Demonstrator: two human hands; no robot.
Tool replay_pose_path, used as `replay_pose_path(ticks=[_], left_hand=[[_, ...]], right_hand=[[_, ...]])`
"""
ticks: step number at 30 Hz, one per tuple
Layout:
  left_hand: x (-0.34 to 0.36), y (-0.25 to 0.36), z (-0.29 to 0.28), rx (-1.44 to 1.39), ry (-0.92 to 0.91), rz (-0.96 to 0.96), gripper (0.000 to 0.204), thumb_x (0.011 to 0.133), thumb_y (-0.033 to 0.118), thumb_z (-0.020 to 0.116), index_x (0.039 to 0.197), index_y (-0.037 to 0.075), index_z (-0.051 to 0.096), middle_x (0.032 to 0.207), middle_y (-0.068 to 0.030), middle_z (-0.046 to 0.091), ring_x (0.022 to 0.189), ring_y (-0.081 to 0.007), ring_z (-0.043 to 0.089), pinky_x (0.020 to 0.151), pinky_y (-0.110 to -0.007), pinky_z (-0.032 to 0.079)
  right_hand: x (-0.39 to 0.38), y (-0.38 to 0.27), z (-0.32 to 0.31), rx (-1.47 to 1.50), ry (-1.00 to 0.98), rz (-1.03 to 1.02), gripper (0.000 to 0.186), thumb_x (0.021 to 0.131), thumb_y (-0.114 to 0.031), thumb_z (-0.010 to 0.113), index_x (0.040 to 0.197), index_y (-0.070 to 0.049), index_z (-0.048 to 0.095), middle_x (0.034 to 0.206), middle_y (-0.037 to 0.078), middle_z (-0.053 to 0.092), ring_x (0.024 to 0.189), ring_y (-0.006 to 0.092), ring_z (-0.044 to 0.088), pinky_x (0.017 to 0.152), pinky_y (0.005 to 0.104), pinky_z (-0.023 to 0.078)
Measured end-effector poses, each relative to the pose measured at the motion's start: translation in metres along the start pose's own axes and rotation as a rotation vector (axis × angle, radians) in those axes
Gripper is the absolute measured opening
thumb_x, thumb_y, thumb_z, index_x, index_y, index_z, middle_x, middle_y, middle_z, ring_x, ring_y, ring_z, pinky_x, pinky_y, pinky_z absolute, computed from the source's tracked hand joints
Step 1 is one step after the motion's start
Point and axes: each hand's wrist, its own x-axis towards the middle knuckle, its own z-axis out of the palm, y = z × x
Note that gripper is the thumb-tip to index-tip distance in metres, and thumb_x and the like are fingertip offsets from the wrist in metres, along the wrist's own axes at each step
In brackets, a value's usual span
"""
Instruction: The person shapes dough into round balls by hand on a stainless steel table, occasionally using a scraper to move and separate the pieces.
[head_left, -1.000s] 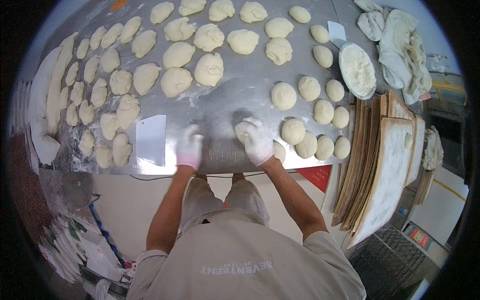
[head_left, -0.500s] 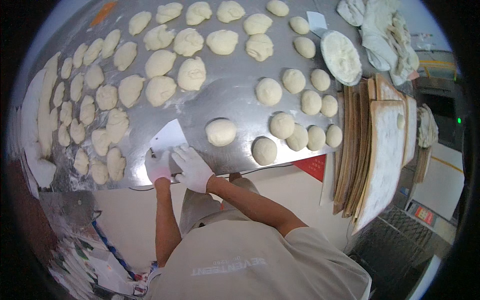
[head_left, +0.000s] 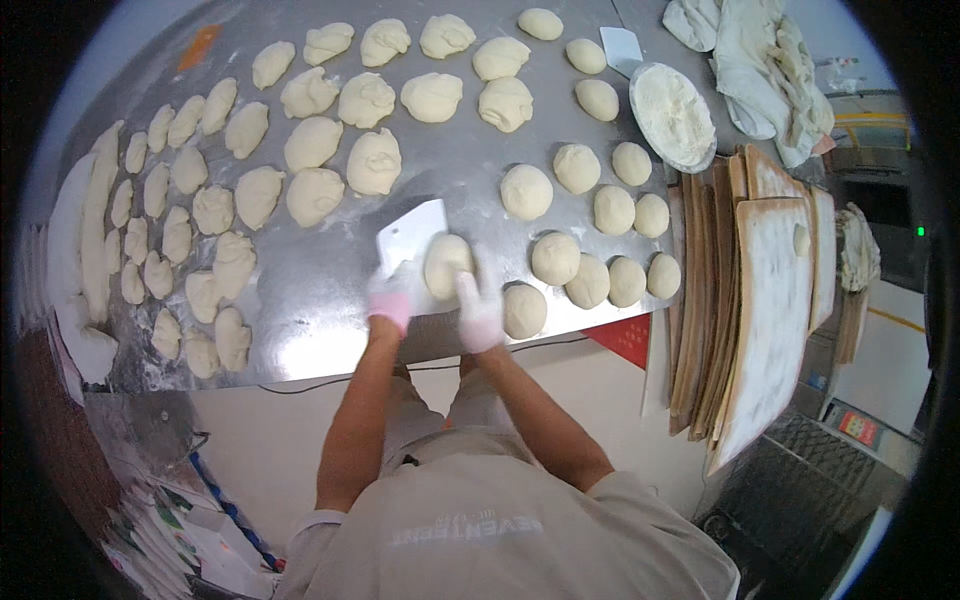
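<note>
Dough ball [head_left: 445, 262] on table [head_left: 300, 260] — scraper [head_left: 414, 230] just left — bowl [head_left: 698, 167] behind, rightward.

left hand [head_left: 391, 285] blurred, fingers not separable; near end of scraper [head_left: 413, 235] hidden by it. right hand [head_left: 481, 305] also smeared, masking part of one dough ball [head_left: 445, 262]. table [head_left: 310, 260] and cloth [head_left: 757, 75] cut by top edge, shirt [head_left: 480, 565] by bottom; shirt print illegible.

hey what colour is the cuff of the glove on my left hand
Pink; the cuff shows best in the head view.
</note>
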Motion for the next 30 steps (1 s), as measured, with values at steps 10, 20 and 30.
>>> replay_pose_path(ticks=[10, 20, 30], left_hand=[[-0.024, -0.007, -0.015, -0.225, -0.026, 0.031, 0.033, 0.095, 0.024, 0.062, 0.114, -0.003, 0.063, 0.100, -0.0053, 0.066, 0.087, -0.0146, 0.060, 0.078, -0.030, 0.049], [-0.011, -0.015, -0.089, -0.007, -0.124, 0.018, 0.033, 0.092, 0.022, 0.061, 0.111, -0.005, 0.065, 0.096, -0.0067, 0.068, 0.086, -0.0148, 0.062, 0.076, -0.031, 0.049], [-0.002, -0.015, -0.083, 0.017, -0.048, -0.069, 0.034, 0.090, 0.024, 0.062, 0.109, -0.004, 0.067, 0.093, -0.0045, 0.068, 0.079, -0.0110, 0.060, 0.069, -0.028, 0.050]], right_hand=[[0.065, -0.023, 0.001, -0.385, -0.162, -0.338, 0.044, 0.077, -0.019, 0.070, 0.118, -0.003, 0.060, 0.119, 0.023, 0.057, 0.111, 0.0379, 0.055, 0.098, 0.0435, 0.044], [0.116, -0.079, -0.096, -0.499, -0.006, -0.266, 0.044, 0.080, -0.021, 0.065, 0.120, -0.002, 0.060, 0.118, 0.021, 0.061, 0.111, 0.0373, 0.057, 0.098, 0.0421, 0.045], [0.075, -0.021, -0.132, -0.938, -0.335, -0.220, 0.044, 0.078, -0.011, 0.062, 0.122, -0.008, 0.056, 0.121, 0.021, 0.058, 0.108, 0.0391, 0.057, 0.090, 0.0456, 0.048]])
